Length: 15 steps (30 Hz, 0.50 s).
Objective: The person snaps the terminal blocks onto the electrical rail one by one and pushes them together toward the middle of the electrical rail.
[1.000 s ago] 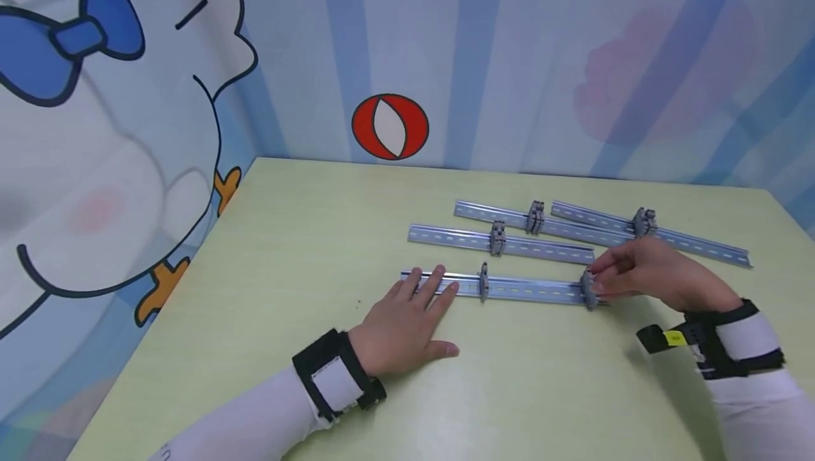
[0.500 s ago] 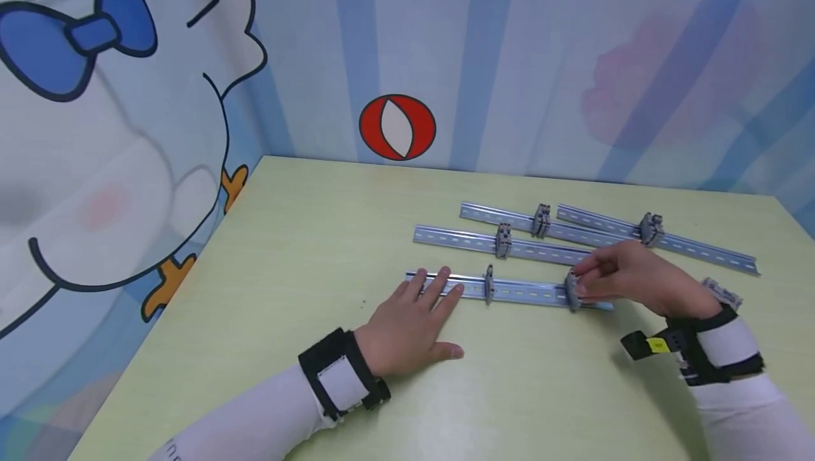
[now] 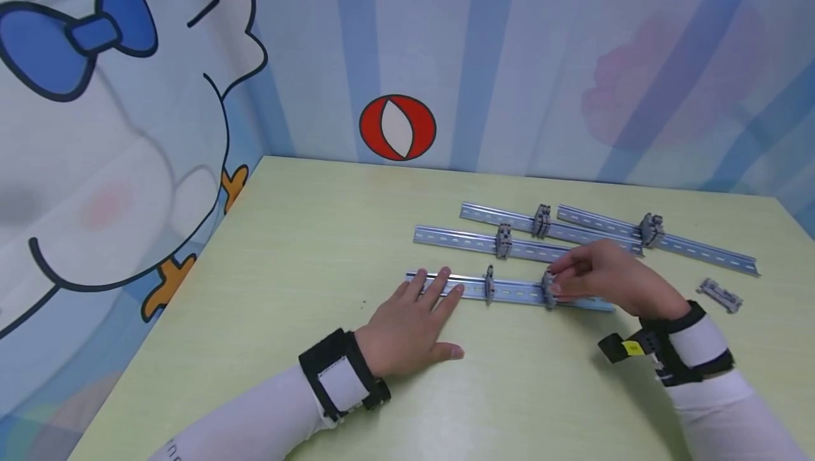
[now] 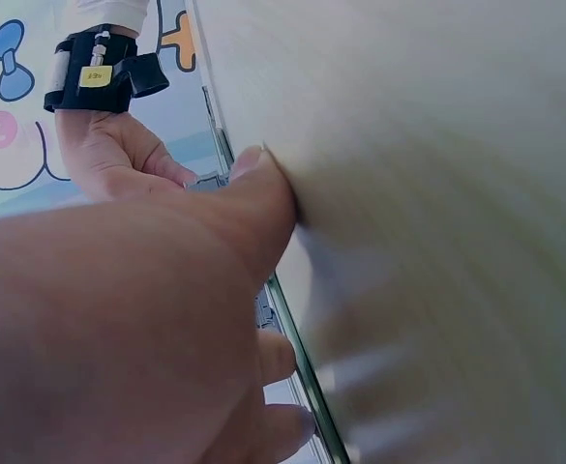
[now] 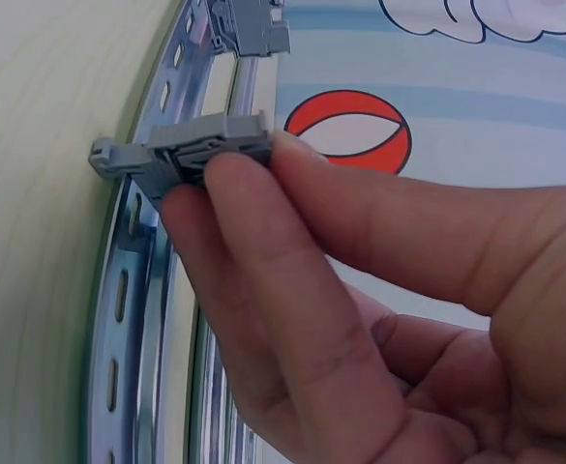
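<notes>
In the head view, my left hand [image 3: 407,327] lies with spread, straight fingers over the left end of the nearest slotted metal DIN rail [image 3: 518,292]. My right hand [image 3: 617,281] pinches a thin grey terminal block [image 3: 548,289] between thumb and fingers. That terminal block [image 5: 205,145] sits across the rail in the right wrist view; the fingers hide part of its side. Another thin grey block [image 3: 489,284] stands upright on the same rail, between the two hands and apart from the held one.
Behind lie three more rails, a left one [image 3: 439,236], a middle one [image 3: 480,213] and a right one [image 3: 707,252], each bearing grey blocks. A loose grey block [image 3: 720,295] lies on the table [image 3: 286,235] at the right. A printed wall [image 3: 496,58] closes the back.
My right hand has slid leftward along the rail with the terminal block, nearer to the other block. The loose block at the right has come into view from behind the wrist. My left hand stays on the rail.
</notes>
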Available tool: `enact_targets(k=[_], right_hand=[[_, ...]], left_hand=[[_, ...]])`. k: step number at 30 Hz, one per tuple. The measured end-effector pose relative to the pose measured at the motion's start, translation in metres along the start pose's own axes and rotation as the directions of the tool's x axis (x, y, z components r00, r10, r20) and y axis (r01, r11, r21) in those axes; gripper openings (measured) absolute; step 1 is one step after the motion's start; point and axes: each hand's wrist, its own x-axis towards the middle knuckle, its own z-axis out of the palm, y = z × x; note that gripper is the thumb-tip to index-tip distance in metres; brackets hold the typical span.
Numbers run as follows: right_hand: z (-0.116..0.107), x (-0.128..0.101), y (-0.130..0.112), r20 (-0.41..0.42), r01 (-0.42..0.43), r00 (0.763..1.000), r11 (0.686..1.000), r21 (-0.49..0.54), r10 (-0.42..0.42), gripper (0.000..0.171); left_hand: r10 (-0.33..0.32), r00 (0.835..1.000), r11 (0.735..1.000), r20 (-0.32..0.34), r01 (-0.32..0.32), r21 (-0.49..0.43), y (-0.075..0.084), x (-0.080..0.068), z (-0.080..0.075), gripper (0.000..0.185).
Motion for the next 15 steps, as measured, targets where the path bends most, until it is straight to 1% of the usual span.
enact_targets(k=[4, 10, 13, 15], right_hand=[[0.006, 0.004, -0.003, -0.005, 0.022, 1.000, 1.000, 0.005, -0.022, 0.040], [0.015, 0.008, -0.007, -0.036, 0.019, 0.999, 0.998, -0.061, -0.022, 0.040], [0.019, 0.011, -0.008, -0.047, 0.018, 0.999, 0.998, -0.061, -0.021, 0.039], [0.024, 0.014, -0.008, -0.051, 0.028, 0.998, 0.999, -0.036, -0.029, 0.040]], left_hand=[[0.000, 1.000, 1.000, -0.002, 0.000, 0.003, 0.000, 0.000, 0.001, 0.083], [0.000, 1.000, 1.000, -0.002, 0.000, 0.009, 0.000, 0.000, 0.001, 0.083], [-0.002, 1.000, 1.000, -0.001, 0.002, 0.004, 0.000, 0.000, 0.001, 0.083], [-0.004, 1.000, 1.000, 0.002, 0.004, 0.003, 0.000, 0.000, 0.000, 0.082]])
